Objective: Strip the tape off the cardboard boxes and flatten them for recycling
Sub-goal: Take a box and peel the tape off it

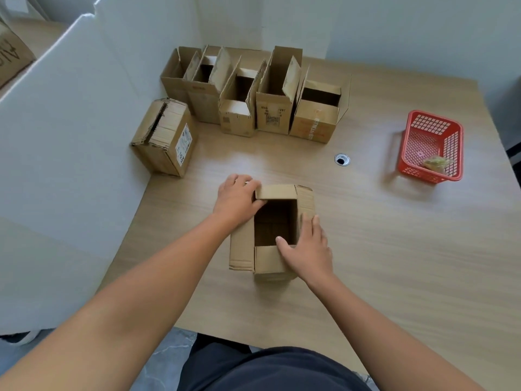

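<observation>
A small open cardboard box (270,266) stands on the wooden table in front of me, its flaps spread outward and its dark inside showing. My left hand (235,200) grips the box's far left corner, thumb hooked over the rim by the far flap. My right hand (307,249) lies flat on the near right corner, fingers straight along the right flap and thumb on the near flap.
Several open cardboard boxes (272,108) stand in a row at the back, and a closed one (165,136) leans against the white partition (70,136) on the left. A red plastic basket (431,145) holding a wad of tape sits far right. A cable hole (342,159) is mid-table.
</observation>
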### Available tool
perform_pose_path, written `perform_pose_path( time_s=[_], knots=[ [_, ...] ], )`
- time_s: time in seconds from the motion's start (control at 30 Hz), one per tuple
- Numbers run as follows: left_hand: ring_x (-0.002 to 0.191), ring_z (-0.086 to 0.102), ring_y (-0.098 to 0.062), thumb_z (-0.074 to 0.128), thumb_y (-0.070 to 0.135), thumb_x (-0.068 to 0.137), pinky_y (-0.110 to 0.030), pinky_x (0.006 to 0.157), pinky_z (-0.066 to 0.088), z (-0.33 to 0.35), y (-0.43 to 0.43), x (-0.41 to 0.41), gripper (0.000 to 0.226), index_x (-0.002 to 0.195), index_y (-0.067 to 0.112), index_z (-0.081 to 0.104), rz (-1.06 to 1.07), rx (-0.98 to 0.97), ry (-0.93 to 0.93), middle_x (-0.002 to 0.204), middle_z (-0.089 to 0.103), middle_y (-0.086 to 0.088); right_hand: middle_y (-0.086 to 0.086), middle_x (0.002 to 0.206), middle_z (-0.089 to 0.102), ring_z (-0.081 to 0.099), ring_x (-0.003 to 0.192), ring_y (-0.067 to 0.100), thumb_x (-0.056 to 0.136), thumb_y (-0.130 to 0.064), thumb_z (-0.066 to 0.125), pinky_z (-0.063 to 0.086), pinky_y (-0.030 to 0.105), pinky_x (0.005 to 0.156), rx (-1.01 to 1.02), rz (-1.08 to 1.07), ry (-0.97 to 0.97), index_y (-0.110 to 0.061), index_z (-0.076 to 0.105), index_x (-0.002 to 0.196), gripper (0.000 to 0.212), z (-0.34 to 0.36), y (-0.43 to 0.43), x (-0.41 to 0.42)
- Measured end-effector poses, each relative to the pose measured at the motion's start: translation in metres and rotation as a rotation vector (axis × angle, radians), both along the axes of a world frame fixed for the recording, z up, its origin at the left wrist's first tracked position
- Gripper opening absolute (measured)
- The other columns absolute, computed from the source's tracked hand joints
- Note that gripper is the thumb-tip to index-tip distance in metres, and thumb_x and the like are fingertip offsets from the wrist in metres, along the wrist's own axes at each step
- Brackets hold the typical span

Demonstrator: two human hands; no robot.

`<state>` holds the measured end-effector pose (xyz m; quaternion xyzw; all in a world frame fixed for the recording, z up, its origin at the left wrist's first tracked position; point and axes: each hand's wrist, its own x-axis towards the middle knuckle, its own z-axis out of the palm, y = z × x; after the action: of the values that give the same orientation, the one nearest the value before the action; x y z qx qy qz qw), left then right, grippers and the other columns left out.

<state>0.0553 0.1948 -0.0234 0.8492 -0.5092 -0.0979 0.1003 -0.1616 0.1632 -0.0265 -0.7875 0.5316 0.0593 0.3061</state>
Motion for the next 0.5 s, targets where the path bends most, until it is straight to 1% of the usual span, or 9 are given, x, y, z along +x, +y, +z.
perform_pose_path(
  time_s=[0.07, 0.13, 0.17, 0.2, 0.23, 0.3, 0.37, 0.43, 0.5],
  knots=[
    [0.126, 0.045, -0.023, 0.049, 0.054, 0.1, -0.042, 0.101, 0.04, 0.0, -0.006, 0.01, 0.04, 0.123, 0.026, 0.066, 0.019, -0.054, 0.068, 0.123, 0.064, 0.001, -0.001, 0.172, -0.011, 0.0, 0.158, 0.031, 0.09, -0.057, 0.053, 0.019, 0.058, 0.122, 0.049, 0.016, 0.001, -0.03, 0.002, 0.163, 0.093, 0.004, -0.007, 0.001],
    [0.11, 0.054, -0.023, 0.046, 0.055, 0.102, -0.04, 0.088, 0.048, 0.001, -0.008, 0.015, 0.041, 0.111, 0.022, 0.069, 0.098, -0.065, 0.211, 0.103, 0.066, -0.003, -0.003, 0.171, -0.017, -0.008, 0.158, 0.029, 0.091, -0.055, 0.056, 0.013, 0.053, 0.124, 0.121, 0.061, -0.055, -0.035, -0.001, 0.163, 0.094, 0.008, -0.012, -0.007],
    [0.098, 0.059, -0.021, 0.045, 0.055, 0.102, -0.037, 0.077, 0.05, 0.001, -0.009, 0.016, 0.042, 0.108, 0.02, 0.068, 0.134, -0.07, 0.276, 0.095, 0.065, -0.003, -0.005, 0.17, -0.021, -0.013, 0.157, 0.026, 0.09, -0.057, 0.058, 0.008, 0.051, 0.125, 0.177, 0.093, -0.105, -0.04, -0.002, 0.163, 0.096, 0.011, -0.015, -0.014],
    [0.086, 0.061, -0.018, 0.046, 0.055, 0.102, -0.032, 0.065, 0.047, 0.001, -0.008, 0.016, 0.042, 0.106, 0.018, 0.067, 0.158, -0.083, 0.314, 0.089, 0.064, -0.001, -0.007, 0.168, -0.025, -0.021, 0.156, 0.021, 0.086, -0.063, 0.061, 0.004, 0.049, 0.125, 0.245, 0.131, -0.148, -0.045, -0.004, 0.161, 0.101, 0.015, -0.018, -0.023],
    [0.078, 0.061, -0.015, 0.046, 0.055, 0.103, -0.029, 0.059, 0.043, 0.0, -0.008, 0.015, 0.042, 0.105, 0.018, 0.066, 0.171, -0.101, 0.328, 0.084, 0.064, 0.001, -0.009, 0.166, -0.03, -0.028, 0.153, 0.016, 0.079, -0.071, 0.062, 0.0, 0.048, 0.125, 0.302, 0.185, -0.161, -0.051, -0.007, 0.159, 0.107, 0.019, -0.021, -0.033],
    [0.077, 0.061, -0.013, 0.046, 0.054, 0.103, -0.028, 0.059, 0.044, -0.001, -0.008, 0.012, 0.04, 0.107, 0.019, 0.066, 0.192, -0.127, 0.342, 0.085, 0.065, 0.003, -0.011, 0.162, -0.039, -0.039, 0.147, 0.011, 0.067, -0.087, 0.061, -0.003, 0.048, 0.123, 0.305, 0.343, -0.089, -0.059, -0.016, 0.153, 0.119, 0.024, -0.026, -0.052],
    [0.08, 0.06, -0.01, 0.046, 0.054, 0.103, -0.025, 0.063, 0.046, -0.002, -0.009, 0.007, 0.04, 0.115, 0.021, 0.066, 0.217, -0.147, 0.365, 0.093, 0.068, 0.004, -0.01, 0.157, -0.047, -0.044, 0.144, 0.012, 0.058, -0.1, 0.054, -0.007, 0.047, 0.121, 0.2, 0.477, 0.022, -0.06, -0.026, 0.149, 0.127, 0.023, -0.026, -0.066],
    [0.083, 0.059, -0.008, 0.046, 0.053, 0.103, -0.022, 0.065, 0.044, -0.004, -0.008, 0.003, 0.041, 0.119, 0.021, 0.066, 0.244, -0.166, 0.402, 0.099, 0.069, 0.005, -0.009, 0.154, -0.051, -0.045, 0.144, 0.015, 0.053, -0.104, 0.048, -0.01, 0.048, 0.12, 0.093, 0.533, 0.085, -0.055, -0.031, 0.149, 0.133, 0.018, -0.019, -0.076],
    [0.089, 0.061, -0.012, 0.046, 0.054, 0.103, -0.026, 0.07, 0.047, -0.004, -0.007, 0.001, 0.041, 0.118, 0.021, 0.067, 0.26, -0.169, 0.44, 0.101, 0.07, 0.005, -0.01, 0.153, -0.052, -0.043, 0.145, 0.019, 0.054, -0.103, 0.048, -0.009, 0.054, 0.121, 0.017, 0.519, 0.096, -0.05, -0.033, 0.15, 0.136, 0.006, -0.01, -0.081]
  ],
)
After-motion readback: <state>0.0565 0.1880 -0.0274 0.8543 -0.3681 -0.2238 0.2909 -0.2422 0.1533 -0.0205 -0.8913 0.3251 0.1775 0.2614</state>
